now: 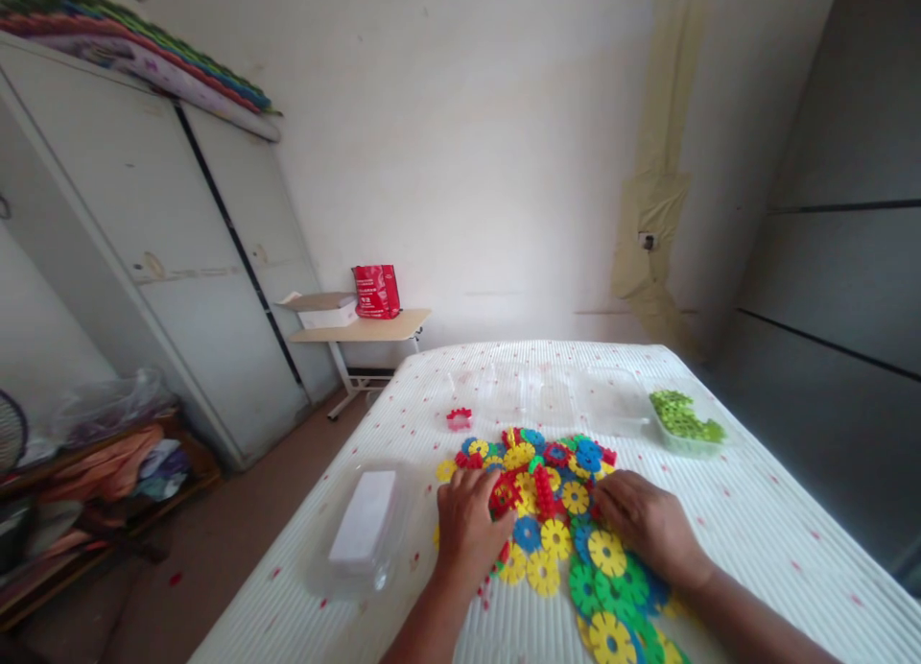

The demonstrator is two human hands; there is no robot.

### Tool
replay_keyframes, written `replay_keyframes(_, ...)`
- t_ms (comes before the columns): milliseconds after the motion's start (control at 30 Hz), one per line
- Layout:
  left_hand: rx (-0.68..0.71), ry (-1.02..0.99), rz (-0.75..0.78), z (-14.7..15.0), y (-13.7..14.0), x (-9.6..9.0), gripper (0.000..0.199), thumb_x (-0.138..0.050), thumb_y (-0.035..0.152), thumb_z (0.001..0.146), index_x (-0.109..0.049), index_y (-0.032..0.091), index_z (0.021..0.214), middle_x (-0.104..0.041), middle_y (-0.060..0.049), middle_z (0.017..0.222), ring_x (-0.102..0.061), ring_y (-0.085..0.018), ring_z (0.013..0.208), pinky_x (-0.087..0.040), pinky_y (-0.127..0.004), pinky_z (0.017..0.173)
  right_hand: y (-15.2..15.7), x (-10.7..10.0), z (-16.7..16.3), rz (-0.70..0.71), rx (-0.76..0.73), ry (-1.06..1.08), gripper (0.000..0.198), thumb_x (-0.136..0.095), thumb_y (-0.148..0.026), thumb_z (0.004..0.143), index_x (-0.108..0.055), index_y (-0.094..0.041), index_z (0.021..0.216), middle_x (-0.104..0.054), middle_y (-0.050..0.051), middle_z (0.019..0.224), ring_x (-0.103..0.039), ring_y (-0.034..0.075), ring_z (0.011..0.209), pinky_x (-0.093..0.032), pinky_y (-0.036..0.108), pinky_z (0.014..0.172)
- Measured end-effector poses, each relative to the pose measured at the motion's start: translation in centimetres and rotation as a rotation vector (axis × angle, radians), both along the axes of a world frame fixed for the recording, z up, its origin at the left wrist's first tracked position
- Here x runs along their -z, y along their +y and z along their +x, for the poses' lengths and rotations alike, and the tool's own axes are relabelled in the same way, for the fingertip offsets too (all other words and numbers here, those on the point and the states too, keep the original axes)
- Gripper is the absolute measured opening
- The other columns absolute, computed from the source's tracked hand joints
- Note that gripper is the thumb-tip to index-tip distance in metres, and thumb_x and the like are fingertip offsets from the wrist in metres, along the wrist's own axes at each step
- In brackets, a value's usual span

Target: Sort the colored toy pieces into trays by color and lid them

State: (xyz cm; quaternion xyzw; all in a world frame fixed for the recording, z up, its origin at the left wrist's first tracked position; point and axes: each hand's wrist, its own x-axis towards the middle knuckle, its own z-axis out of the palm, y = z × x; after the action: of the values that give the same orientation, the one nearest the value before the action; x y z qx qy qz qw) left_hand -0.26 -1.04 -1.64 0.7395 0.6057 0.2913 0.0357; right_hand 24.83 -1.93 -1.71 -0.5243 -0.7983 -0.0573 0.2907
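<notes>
A pile of notched plastic discs (554, 537) in red, yellow, blue and green lies on the bed in front of me. My left hand (469, 518) is at the pile's left side, its fingers and thumb curled around red notched discs (506, 493). At the right edge, my right hand (651, 522) has its fingers bent inward against the pile. Whatever those fingers hold is hidden. Between the hands, several red discs joined in a row (545, 491) stand up among loose ones. More green and yellow discs (611, 635) trail toward me.
Left of the pile sits a clear plastic container with a white block (365, 518). Beyond it is a small red piece (459, 418). Clear trays (554, 400) lie at the back, beside a container of green pieces (683, 419). A side table (374, 328) holds a red bag (377, 292).
</notes>
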Motion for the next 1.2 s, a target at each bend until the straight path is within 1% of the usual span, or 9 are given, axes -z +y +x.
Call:
replay_keyframes(133,0.030,-0.128,0.080,-0.8,0.5,-0.1,0.039,-0.061,0.026,0.066,-0.061,0.023,0.105,-0.062,-0.005,0.104,-0.052,-0.022,0.099,-0.040,-0.037,0.089,0.0,-0.3,0.1,-0.097,0.010,0.203,0.034,-0.036,-0.040,0.088,-0.060,-0.021,0.074,-0.063,0.003,0.070,-0.058,0.015,0.065,-0.043,0.023,0.060)
replay_keyframes(267,-0.012,-0.198,0.145,-2.6,1.9,-2.2,0.039,-0.057,0.025,0.070,-0.058,0.021,0.109,-0.062,-0.005,0.107,-0.053,-0.021,0.100,-0.042,-0.035,0.089,0.4,-0.6,0.8,-0.195,0.099,0.443,0.039,-0.037,-0.049,0.084,-0.061,-0.020,0.075,-0.065,0.002,0.068,-0.058,0.015,0.062,-0.044,0.022,0.057)
replay_keyframes(333,-0.046,-0.164,0.150,-3.8,3.3,-3.9,0.042,-0.057,0.024,0.069,-0.056,0.022,0.111,-0.062,-0.004,0.109,-0.053,-0.020,0.101,-0.041,-0.034,0.091,0.6,-0.7,1.2,-0.213,0.138,0.521,0.042,-0.037,-0.051,0.082,-0.062,-0.019,0.071,-0.065,0.002,0.065,-0.058,0.016,0.062,-0.044,0.021,0.057)
replay_keyframes(433,-0.125,-0.046,0.095,-5.2,6.1,-6.5,0.041,-0.059,0.023,0.067,-0.058,0.020,0.108,-0.063,-0.004,0.108,-0.053,-0.020,0.102,-0.038,-0.031,0.093,0.9,-0.6,1.8,-0.220,0.181,0.594,0.044,-0.037,-0.054,0.080,-0.061,-0.019,0.067,-0.064,0.001,0.064,-0.058,0.016,0.064,-0.044,0.021,0.058)
replay_keyframes(567,-0.237,0.093,-0.054,-6.3,10.1,-8.2,0.044,-0.058,0.030,0.067,-0.056,0.024,0.110,-0.062,-0.003,0.111,-0.051,-0.021,0.106,-0.040,-0.029,0.088,1.0,-0.3,2.0,-0.233,0.193,0.646,0.043,-0.037,-0.053,0.080,-0.060,-0.019,0.067,-0.064,0.001,0.066,-0.058,0.016,0.065,-0.044,0.021,0.059)
replay_keyframes(667,-0.276,0.143,-0.140,-6.5,12.4,-8.3,0.047,-0.058,0.029,0.065,-0.054,0.027,0.112,-0.062,-0.003,0.111,-0.051,-0.023,0.106,-0.040,-0.030,0.084,1.1,-0.1,1.8,-0.262,0.190,0.644,0.043,-0.036,-0.052,0.081,-0.058,-0.019,0.065,-0.062,0.000,0.063,-0.056,0.015,0.063,-0.043,0.020,0.058)
replay_keyframes(800,-0.290,0.153,-0.200,-6.4,14.1,-7.4,0.051,-0.061,0.028,0.062,-0.054,0.029,0.113,-0.063,-0.004,0.109,-0.051,-0.026,0.106,-0.040,-0.034,0.081,1.1,-0.2,1.7,-0.267,0.190,0.650,0.044,-0.036,-0.052,0.081,-0.058,-0.019,0.063,-0.062,0.001,0.062,-0.055,0.015,0.061,-0.042,0.021,0.055)
replay_keyframes(1000,-0.274,0.156,-0.258,-6.2,15.1,-6.0,0.053,-0.059,0.023,0.062,-0.052,0.031,0.115,-0.062,-0.005,0.111,-0.053,-0.026,0.106,-0.038,-0.037,0.082,1.0,-0.4,1.6,-0.260,0.188,0.644,0.045,-0.036,-0.053,0.081,-0.058,-0.019,0.062,-0.061,0.001,0.060,-0.055,0.016,0.060,-0.043,0.022,0.055)
replay_keyframes(1200,-0.244,0.114,-0.268,-6.1,15.2,-5.5,0.056,-0.061,0.019,0.060,-0.052,0.031,0.114,-0.062,-0.004,0.112,-0.053,-0.025,0.107,-0.036,-0.035,0.084,0.9,-0.5,1.6,-0.238,0.186,0.653,0.045,-0.037,-0.053,0.081,-0.059,-0.019,0.061,-0.061,0.002,0.059,-0.054,0.015,0.058,-0.043,0.022,0.053)
